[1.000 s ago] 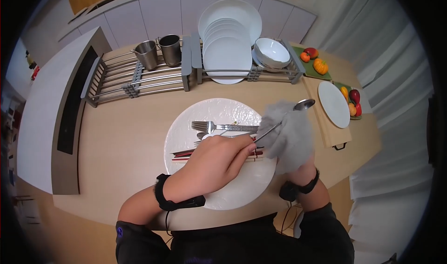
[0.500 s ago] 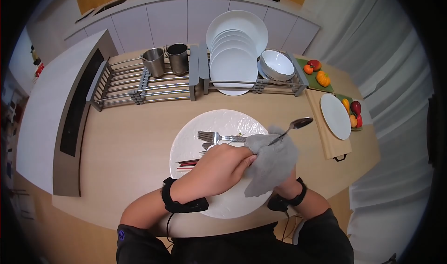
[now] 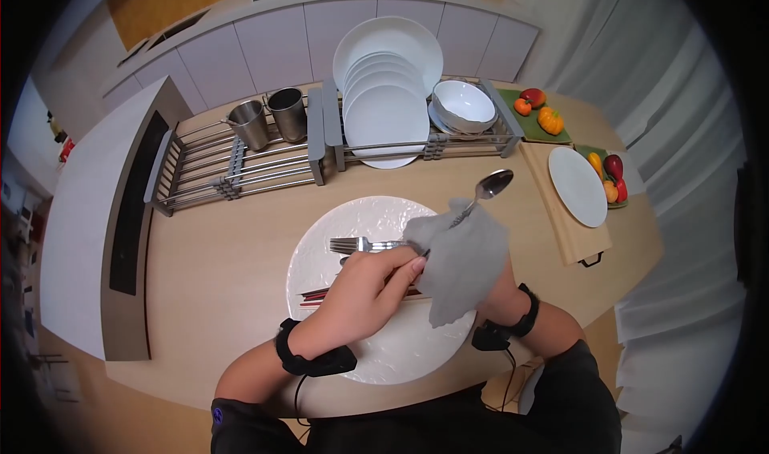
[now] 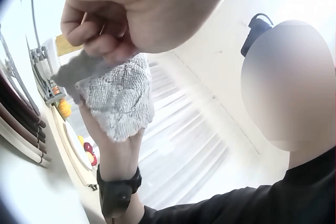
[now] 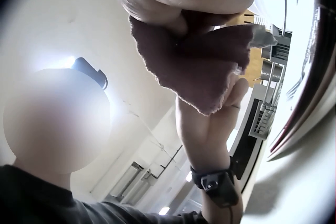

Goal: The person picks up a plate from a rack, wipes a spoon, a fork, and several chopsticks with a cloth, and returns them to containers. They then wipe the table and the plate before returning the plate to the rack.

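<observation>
My left hand (image 3: 372, 286) pinches the handle end of a metal spoon (image 3: 494, 184) above a large white textured plate (image 3: 392, 354). The spoon's bowl points up and to the right. A grey cloth (image 3: 465, 262) is wrapped about the handle, gripped by my right hand (image 3: 498, 290), whose fingers are mostly hidden behind it. In the right wrist view the cloth (image 5: 194, 66) hangs below that hand. On the plate lie forks (image 3: 352, 246) and dark red chopsticks (image 3: 314, 297), partly covered by my left hand.
Behind stands a metal dish rack (image 3: 264, 165) with two steel mugs (image 3: 287, 114), upright white plates (image 3: 387, 125) and white bowls (image 3: 465, 105). At right are a wooden board (image 3: 561, 230) with a white plate (image 3: 578, 185), and toy vegetables (image 3: 550, 121) on green mats.
The cloth has shifted from near the spoon's bowl down the handle toward my left hand. The spoon's bowl has moved a little left and points up more steeply.
</observation>
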Demonstrator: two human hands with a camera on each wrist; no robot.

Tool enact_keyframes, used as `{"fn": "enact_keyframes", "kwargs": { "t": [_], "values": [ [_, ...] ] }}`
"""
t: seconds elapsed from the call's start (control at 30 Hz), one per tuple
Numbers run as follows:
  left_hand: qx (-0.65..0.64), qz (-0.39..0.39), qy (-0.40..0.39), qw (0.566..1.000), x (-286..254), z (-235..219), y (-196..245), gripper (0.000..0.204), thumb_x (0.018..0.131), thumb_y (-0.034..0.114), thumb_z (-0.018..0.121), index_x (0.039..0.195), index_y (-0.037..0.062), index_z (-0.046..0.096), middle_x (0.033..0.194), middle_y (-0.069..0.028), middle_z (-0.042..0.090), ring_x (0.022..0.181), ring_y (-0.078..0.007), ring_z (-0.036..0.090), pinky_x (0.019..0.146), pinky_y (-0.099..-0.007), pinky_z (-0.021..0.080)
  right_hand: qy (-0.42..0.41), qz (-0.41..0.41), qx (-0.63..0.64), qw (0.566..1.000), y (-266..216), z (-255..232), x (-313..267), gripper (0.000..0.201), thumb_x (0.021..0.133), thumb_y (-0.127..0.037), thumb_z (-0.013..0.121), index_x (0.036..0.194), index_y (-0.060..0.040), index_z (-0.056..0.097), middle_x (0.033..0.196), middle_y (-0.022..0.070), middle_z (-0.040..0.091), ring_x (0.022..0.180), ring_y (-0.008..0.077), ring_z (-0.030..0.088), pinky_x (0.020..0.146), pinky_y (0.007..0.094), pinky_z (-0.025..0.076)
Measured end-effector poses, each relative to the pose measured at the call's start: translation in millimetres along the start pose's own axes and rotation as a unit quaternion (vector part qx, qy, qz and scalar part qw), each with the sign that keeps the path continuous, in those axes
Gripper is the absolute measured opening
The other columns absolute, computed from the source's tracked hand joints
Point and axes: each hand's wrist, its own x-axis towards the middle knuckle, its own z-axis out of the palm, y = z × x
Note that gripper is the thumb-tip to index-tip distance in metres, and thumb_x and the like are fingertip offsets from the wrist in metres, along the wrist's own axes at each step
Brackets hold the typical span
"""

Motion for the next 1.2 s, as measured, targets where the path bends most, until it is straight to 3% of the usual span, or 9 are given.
{"fn": "enact_keyframes", "kwargs": {
  "t": [0.1, 0.17, 0.23, 0.3, 0.37, 0.43, 0.97, 1.1, 1.2],
  "values": [
    [0.032, -0.010, -0.006, 0.999, -0.7, -4.9, 1.0, 0.028, 0.104, 0.016, 0.056, 0.084, -0.0027, 0.063, 0.059, -0.0133, 0.054, 0.051, -0.0231, 0.052, 0.054, -0.0356, 0.042, 0.099, 0.136, 0.571, 0.803, 3.9, -6.2, 4.2, 0.050, 0.095, -0.014, 0.071, 0.139, -0.0041, 0.050, 0.128, 0.0101, 0.065, 0.120, 0.0230, 0.063, 0.106, 0.0391, 0.051],
    [0.033, -0.014, -0.009, 0.999, -1.8, -5.4, 2.0, 0.030, 0.105, 0.016, 0.056, 0.084, -0.0037, 0.063, 0.058, -0.0067, 0.051, 0.053, -0.0105, 0.045, 0.053, -0.0310, 0.037, 0.109, 0.001, 0.169, 0.980, 1.5, -23.5, 3.0, 0.036, 0.102, -0.016, 0.060, 0.135, -0.0052, 0.053, 0.126, 0.0102, 0.066, 0.115, 0.0230, 0.066, 0.100, 0.0402, 0.055],
    [0.053, 0.003, 0.003, 0.999, -2.2, -3.4, 4.6, 0.028, 0.104, 0.016, 0.057, 0.084, -0.0029, 0.064, 0.058, -0.0098, 0.052, 0.051, -0.0161, 0.046, 0.052, -0.0325, 0.038, 0.143, -0.012, 0.147, 0.979, -1.1, -26.5, 4.0, 0.032, 0.103, -0.017, 0.058, 0.134, -0.0053, 0.054, 0.125, 0.0102, 0.066, 0.112, 0.0227, 0.067, 0.097, 0.0404, 0.057],
    [0.067, 0.022, 0.016, 0.997, -2.7, -2.0, 6.9, 0.026, 0.103, 0.014, 0.059, 0.083, -0.0022, 0.064, 0.059, -0.0126, 0.052, 0.050, -0.0221, 0.047, 0.052, -0.0341, 0.038, 0.199, 0.090, 0.513, 0.830, -3.6, -18.8, 10.4, 0.038, 0.099, -0.016, 0.065, 0.134, -0.0045, 0.054, 0.126, 0.0101, 0.066, 0.111, 0.0220, 0.067, 0.097, 0.0395, 0.056],
    [0.076, 0.042, 0.027, 0.996, -4.5, -3.6, 8.1, 0.023, 0.101, 0.013, 0.060, 0.084, -0.0015, 0.064, 0.060, -0.0152, 0.053, 0.050, -0.0286, 0.048, 0.052, -0.0359, 0.039, 0.201, 0.002, 0.271, 0.941, 10.1, -30.9, 5.4, 0.047, 0.093, -0.016, 0.072, 0.135, -0.0034, 0.053, 0.128, 0.0103, 0.065, 0.111, 0.0213, 0.067, 0.097, 0.0390, 0.055],
    [0.099, 0.062, 0.034, 0.993, -7.5, -5.4, 9.8, 0.022, 0.100, 0.013, 0.061, 0.084, -0.0012, 0.065, 0.060, -0.0161, 0.053, 0.051, -0.0314, 0.050, 0.052, -0.0376, 0.040, 0.217, -0.066, 0.143, 0.964, 13.1, -35.3, 5.1, 0.056, 0.088, -0.015, 0.078, 0.136, -0.0028, 0.053, 0.129, 0.0105, 0.065, 0.112, 0.0207, 0.066, 0.097, 0.0386, 0.054],
    [0.144, 0.081, 0.004, 0.986, -11.9, -4.4, 18.0, 0.020, 0.099, 0.012, 0.061, 0.083, 0.0014, 0.062, 0.062, -0.0165, 0.059, 0.055, -0.0371, 0.060, 0.051, -0.0431, 0.044, 0.155, 0.042, 0.385, 0.909, 16.5, -41.0, 6.9, 0.065, 0.087, -0.019, 0.080, 0.141, -0.0010, 0.049, 0.131, 0.0127, 0.065, 0.117, 0.0233, 0.066, 0.098, 0.0395, 0.055],
    [0.150, 0.076, -0.005, 0.986, -14.2, -5.0, 19.4, 0.020, 0.099, 0.013, 0.060, 0.082, 0.0017, 0.062, 0.062, -0.0172, 0.059, 0.057, -0.0379, 0.060, 0.052, -0.0437, 0.045, 0.194, 0.036, 0.524, 0.828, -13.5, -50.7, 21.7, 0.057, 0.089, -0.016, 0.078, 0.137, 0.0000, 0.053, 0.126, 0.0122, 0.067, 0.114, 0.0226, 0.066, 0.097, 0.0381, 0.055],
    [0.150, 0.067, -0.015, 0.986, -13.6, -5.2, 20.5, 0.022, 0.100, 0.014, 0.060, 0.083, 0.0017, 0.062, 0.062, -0.0175, 0.058, 0.057, -0.0382, 0.060, 0.052, -0.0444, 0.045, 0.125, -0.021, 0.264, 0.956, 9.5, -56.8, 21.8, 0.049, 0.093, -0.014, 0.072, 0.136, 0.0003, 0.054, 0.125, 0.0119, 0.067, 0.112, 0.0208, 0.066, 0.095, 0.0362, 0.055]
  ]
}}
